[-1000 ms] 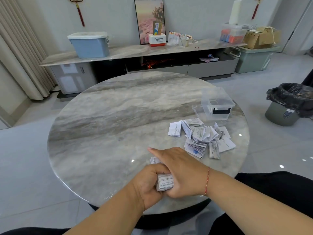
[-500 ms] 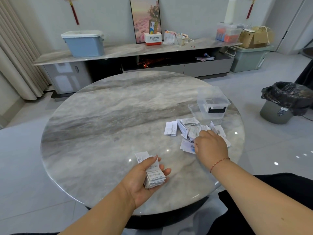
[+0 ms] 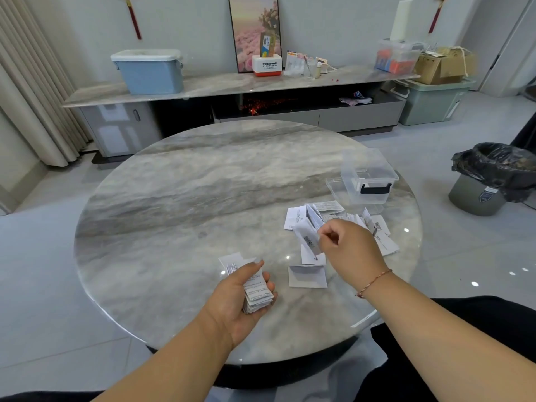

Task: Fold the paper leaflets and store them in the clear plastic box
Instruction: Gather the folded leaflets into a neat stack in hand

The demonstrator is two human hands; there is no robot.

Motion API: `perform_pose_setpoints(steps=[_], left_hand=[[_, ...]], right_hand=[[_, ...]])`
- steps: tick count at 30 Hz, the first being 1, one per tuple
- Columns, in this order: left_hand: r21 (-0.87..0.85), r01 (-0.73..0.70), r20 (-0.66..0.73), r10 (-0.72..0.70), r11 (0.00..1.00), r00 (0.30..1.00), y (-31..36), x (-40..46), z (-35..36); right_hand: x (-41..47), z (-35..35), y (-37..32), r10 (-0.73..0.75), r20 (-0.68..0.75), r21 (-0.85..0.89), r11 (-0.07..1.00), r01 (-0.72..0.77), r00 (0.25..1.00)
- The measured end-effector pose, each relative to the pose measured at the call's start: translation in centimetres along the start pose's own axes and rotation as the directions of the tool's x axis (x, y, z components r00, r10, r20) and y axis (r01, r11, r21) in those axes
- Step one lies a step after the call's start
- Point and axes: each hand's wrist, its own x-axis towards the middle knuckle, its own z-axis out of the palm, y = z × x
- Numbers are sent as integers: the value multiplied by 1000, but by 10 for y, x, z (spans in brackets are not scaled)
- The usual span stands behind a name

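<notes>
Right grip (image 3: 352, 250) pinched a blurred leaflet (image 3: 308, 237) above the tabletop (image 3: 174, 216), loose pile (image 3: 333, 216) partly hidden behind it, left grip (image 3: 240, 294) held a folded stack (image 3: 258, 294), clear box (image 3: 368, 178) beyond the pile

Your worktop (image 3: 179, 198) is grey marble, streaked with darker grey and cream bands. The leaflets (image 3: 333, 216) scattered on it are white with fine black print, as is the stack (image 3: 258, 294) in your left hand (image 3: 235, 297). The storage box (image 3: 368, 181) is clear plastic with a black latch. On your right wrist you wear a thin red string bracelet (image 3: 374, 281). Farther off, you have a pale blue bin (image 3: 148, 74) with a white lid, a black-lined grey waste bin (image 3: 490, 178), beige curtains (image 3: 34, 82), and a pink-toned framed picture (image 3: 249, 24).
</notes>
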Motion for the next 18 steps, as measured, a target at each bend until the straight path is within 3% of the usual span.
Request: perform_pose_setpoints(steps=[1, 3, 5, 8, 11, 12, 14, 16, 18], left_hand=[[-19, -19, 24, 20, 1000, 1000, 1, 0, 1], [-46, -57, 90, 61, 997, 994, 3, -1, 4], [-43, -90, 186, 96, 995, 978, 3, -4, 8], [-38, -100, 352, 107, 994, 930, 4, -9, 11], [-62, -80, 235, 92, 995, 968, 5, -7, 10], [-70, -68, 185, 80, 995, 979, 6, -7, 10], [-65, -55, 155, 65, 996, 986, 8, -6, 8], [-17, -42, 195, 44, 999, 980, 8, -9, 8], [30, -25, 262, 16, 999, 965, 5, -13, 12]], right_hand=[[-1, -3, -8, 113, 56, 194, 973, -122, 992], [-7, -3, -27, 271, 256, 510, 777, -367, 928], [-17, 6, -39, 277, 395, 579, 666, -471, 876], [-32, 18, -54, 200, 492, 588, 642, -493, 847], [-30, 15, -54, 161, 540, 621, 586, -521, 826], [-28, 11, -49, 111, 516, 607, 652, -454, 849], [-26, 2, -40, -141, 442, 420, 905, -66, 886], [-25, 1, -41, -388, 447, 213, 921, 326, 806], [-24, 11, -40, -500, 448, 128, 856, 501, 741]])
